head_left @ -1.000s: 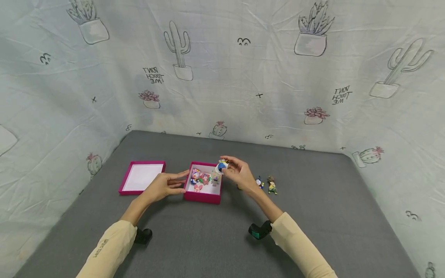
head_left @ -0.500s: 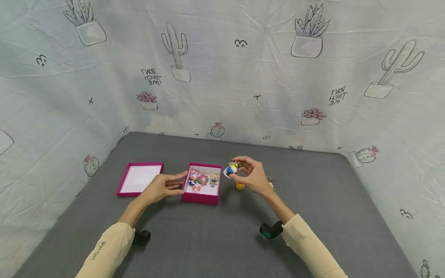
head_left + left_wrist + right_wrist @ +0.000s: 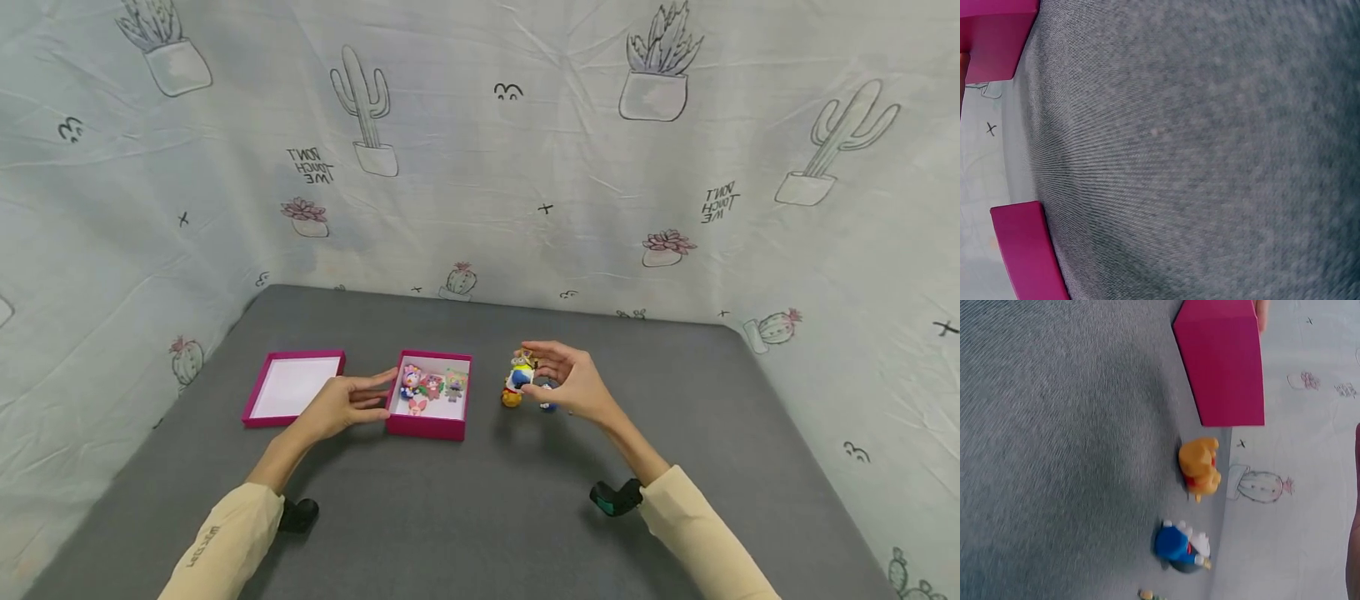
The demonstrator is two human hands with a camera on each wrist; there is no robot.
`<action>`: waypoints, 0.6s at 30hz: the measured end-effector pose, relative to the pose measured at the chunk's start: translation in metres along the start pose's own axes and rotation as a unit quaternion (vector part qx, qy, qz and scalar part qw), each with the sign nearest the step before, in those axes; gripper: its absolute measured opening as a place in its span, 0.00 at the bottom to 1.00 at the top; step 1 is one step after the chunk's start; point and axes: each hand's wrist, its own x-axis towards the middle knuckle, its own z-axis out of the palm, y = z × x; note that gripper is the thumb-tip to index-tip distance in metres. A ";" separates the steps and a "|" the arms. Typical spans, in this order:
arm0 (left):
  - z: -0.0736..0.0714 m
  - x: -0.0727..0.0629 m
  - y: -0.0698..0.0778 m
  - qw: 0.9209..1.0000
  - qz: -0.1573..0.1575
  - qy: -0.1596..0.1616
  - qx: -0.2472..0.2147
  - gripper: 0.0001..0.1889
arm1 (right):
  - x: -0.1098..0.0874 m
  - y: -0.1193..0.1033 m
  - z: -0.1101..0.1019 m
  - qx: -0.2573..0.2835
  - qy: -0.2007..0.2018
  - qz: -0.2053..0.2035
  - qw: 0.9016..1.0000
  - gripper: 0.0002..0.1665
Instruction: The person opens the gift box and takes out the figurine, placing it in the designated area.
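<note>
In the head view, my left hand rests its extended fingers and thumb against the left side of an open pink box. Several small figurines lie inside on its white bottom. To the right of the box, my right hand pinches a yellow, blue and white figurine between thumb and fingers, raised above the table. Below it, an orange bear figurine with a red top stands on the cloth. A blue and white figurine is beside the bear, partly hidden by my right hand in the head view.
A pink box lid, white inside up, lies left of the box. Another small figurine barely shows at the right wrist view's bottom edge. Grey cloth covers the table, and a printed white curtain hangs behind it.
My right hand has moved right, from over the box's right edge to above the bear, still holding the yellow, blue and white figurine. My left hand stays at the box.
</note>
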 end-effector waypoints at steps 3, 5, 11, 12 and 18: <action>-0.001 0.000 -0.001 1.000 -0.002 -0.001 -0.004 0.36 | -0.005 0.000 -0.008 0.011 -0.009 0.002 1.000 0.34; -0.001 0.000 -0.001 1.000 -0.003 -0.001 -0.008 0.36 | -0.008 0.000 -0.013 0.017 -0.013 0.008 1.000 0.34; -0.001 0.001 0.000 1.000 -0.002 -0.010 -0.016 0.35 | -0.020 0.000 -0.030 0.034 -0.019 0.043 0.998 0.36; -0.001 0.000 0.000 1.000 -0.001 -0.010 -0.015 0.35 | -0.022 -0.001 -0.033 0.037 -0.018 0.051 0.998 0.36; 0.000 -0.001 0.001 1.000 -0.005 -0.004 -0.014 0.34 | -0.032 -0.002 -0.052 0.047 0.002 0.081 0.996 0.37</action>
